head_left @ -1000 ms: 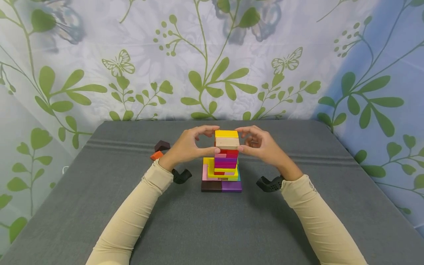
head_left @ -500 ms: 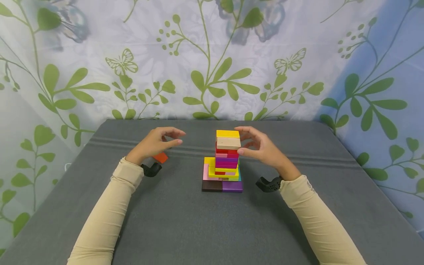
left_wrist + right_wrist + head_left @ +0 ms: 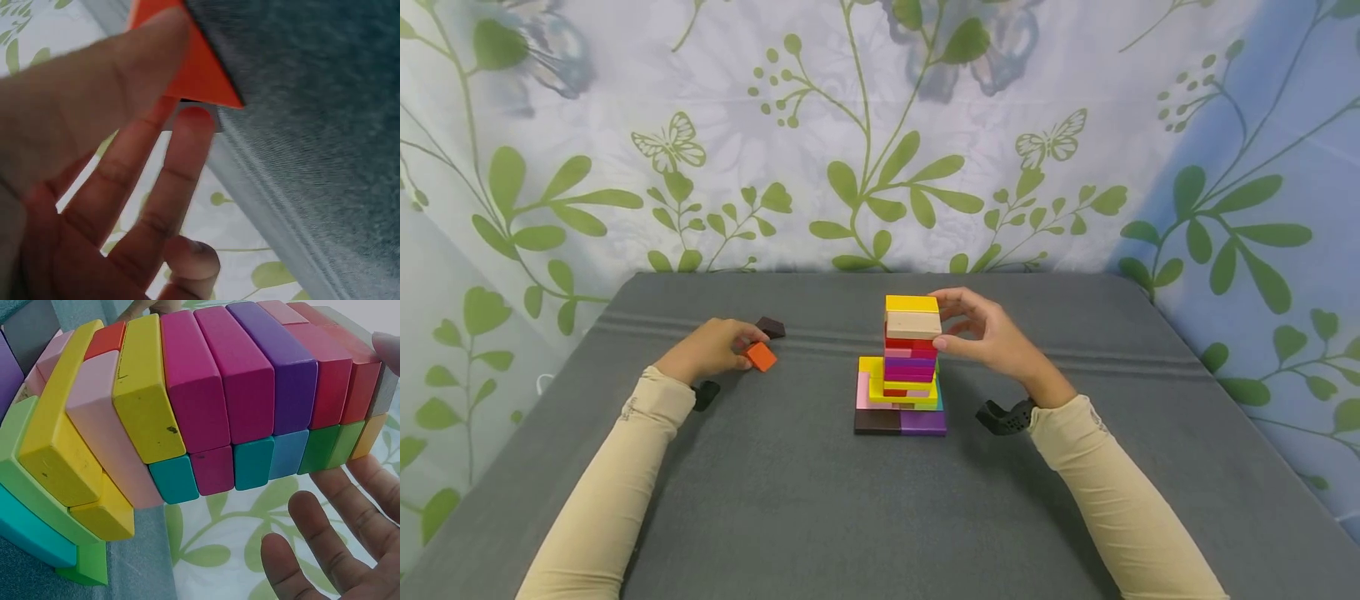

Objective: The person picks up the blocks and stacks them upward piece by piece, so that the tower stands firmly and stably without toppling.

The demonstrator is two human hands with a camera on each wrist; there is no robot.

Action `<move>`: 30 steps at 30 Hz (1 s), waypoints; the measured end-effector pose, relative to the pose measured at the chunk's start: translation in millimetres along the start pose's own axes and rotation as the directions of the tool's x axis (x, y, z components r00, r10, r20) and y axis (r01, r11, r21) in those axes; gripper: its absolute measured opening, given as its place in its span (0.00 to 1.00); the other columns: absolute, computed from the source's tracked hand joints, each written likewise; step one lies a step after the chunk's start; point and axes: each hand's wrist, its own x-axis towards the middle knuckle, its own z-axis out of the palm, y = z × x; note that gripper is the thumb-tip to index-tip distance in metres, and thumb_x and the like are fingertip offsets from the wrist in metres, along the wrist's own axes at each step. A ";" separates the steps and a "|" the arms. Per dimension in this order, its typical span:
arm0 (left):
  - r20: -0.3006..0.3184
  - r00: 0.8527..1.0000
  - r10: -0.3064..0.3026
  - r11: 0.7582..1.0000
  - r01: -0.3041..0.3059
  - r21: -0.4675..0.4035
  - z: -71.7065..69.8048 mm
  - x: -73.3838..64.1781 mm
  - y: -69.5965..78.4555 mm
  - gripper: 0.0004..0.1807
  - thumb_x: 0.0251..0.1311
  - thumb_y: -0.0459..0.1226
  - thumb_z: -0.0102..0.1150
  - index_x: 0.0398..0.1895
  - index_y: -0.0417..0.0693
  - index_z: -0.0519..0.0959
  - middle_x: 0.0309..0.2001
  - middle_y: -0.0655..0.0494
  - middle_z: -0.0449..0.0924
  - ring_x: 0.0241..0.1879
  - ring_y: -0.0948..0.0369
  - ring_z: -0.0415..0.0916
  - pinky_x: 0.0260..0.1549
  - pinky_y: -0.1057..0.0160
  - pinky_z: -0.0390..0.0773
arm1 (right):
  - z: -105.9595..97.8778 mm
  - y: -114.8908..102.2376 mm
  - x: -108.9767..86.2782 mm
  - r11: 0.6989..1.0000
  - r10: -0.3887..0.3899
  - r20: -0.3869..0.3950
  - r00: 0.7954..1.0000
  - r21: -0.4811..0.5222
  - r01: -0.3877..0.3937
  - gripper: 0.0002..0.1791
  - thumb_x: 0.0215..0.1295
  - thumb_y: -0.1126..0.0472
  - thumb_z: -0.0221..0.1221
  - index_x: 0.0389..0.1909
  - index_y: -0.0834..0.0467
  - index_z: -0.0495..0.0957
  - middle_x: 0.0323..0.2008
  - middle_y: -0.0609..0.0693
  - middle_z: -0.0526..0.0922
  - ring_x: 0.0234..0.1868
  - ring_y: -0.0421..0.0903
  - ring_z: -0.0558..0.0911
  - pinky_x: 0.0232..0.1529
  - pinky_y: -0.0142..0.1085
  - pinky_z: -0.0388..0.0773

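Observation:
My left hand (image 3: 715,346) is at the left of the table with an orange triangular block (image 3: 762,357) between thumb and fingers. In the left wrist view the thumb covers part of that orange block (image 3: 203,75), and the fingertips lie behind it. A tower of coloured wooden blocks (image 3: 911,368) stands at the middle, topped by a beige block (image 3: 913,324) and a yellow one (image 3: 912,303). My right hand (image 3: 992,335) is at the tower's upper right side, thumb in front, fingers loosely bent behind. The right wrist view shows the tower (image 3: 194,387) sideways, fingertips right at its upper blocks.
A dark brown block (image 3: 771,327) lies just behind the orange one. Wider brown and purple blocks form the tower's base (image 3: 877,422). The grey cloth-covered table (image 3: 880,517) ends at a leaf-patterned curtain (image 3: 715,100). Black wrist-worn devices (image 3: 1004,417) hang near both hands.
My left hand has left the tower's upper left side and moved left and down to the orange block. My right hand stays at the tower, which has kept its shape.

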 end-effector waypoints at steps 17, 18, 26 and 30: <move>-0.229 0.954 0.194 0.959 -0.234 -0.159 -31.2 18.4 80.1 0.23 0.71 0.38 0.72 0.66 0.40 0.83 0.54 0.44 0.89 0.54 0.48 0.85 0.58 0.43 0.81 | 0.2 1.0 1.6 0.999 -0.043 -0.016 0.999 -0.020 0.043 0.33 0.71 0.65 0.69 0.72 0.72 0.70 0.62 0.66 0.79 0.58 0.53 0.78 0.61 0.52 0.78; -0.250 0.947 0.200 0.954 -0.247 -0.170 -33.3 20.6 86.9 0.23 0.71 0.38 0.72 0.66 0.40 0.83 0.53 0.45 0.89 0.53 0.49 0.85 0.57 0.44 0.81 | 0.1 0.8 1.4 0.999 -0.040 -0.016 0.999 -0.024 0.039 0.33 0.71 0.65 0.69 0.72 0.72 0.70 0.62 0.66 0.79 0.58 0.54 0.78 0.60 0.52 0.78; -0.330 0.899 0.289 0.908 -0.366 -0.202 -42.1 37.7 141.1 0.21 0.69 0.37 0.74 0.61 0.38 0.84 0.49 0.46 0.89 0.50 0.52 0.84 0.52 0.49 0.82 | -0.1 0.9 1.5 0.999 -0.032 -0.020 0.999 -0.021 0.032 0.33 0.71 0.64 0.70 0.71 0.72 0.70 0.62 0.67 0.79 0.57 0.55 0.79 0.58 0.42 0.79; -0.311 0.891 0.332 0.896 -0.400 -0.192 -40.1 47.1 162.1 0.22 0.70 0.38 0.74 0.62 0.39 0.83 0.50 0.48 0.89 0.50 0.53 0.83 0.52 0.50 0.80 | -0.2 1.4 2.0 0.999 -0.044 -0.017 0.999 -0.011 0.043 0.33 0.71 0.62 0.71 0.70 0.72 0.71 0.61 0.66 0.80 0.57 0.53 0.79 0.57 0.39 0.80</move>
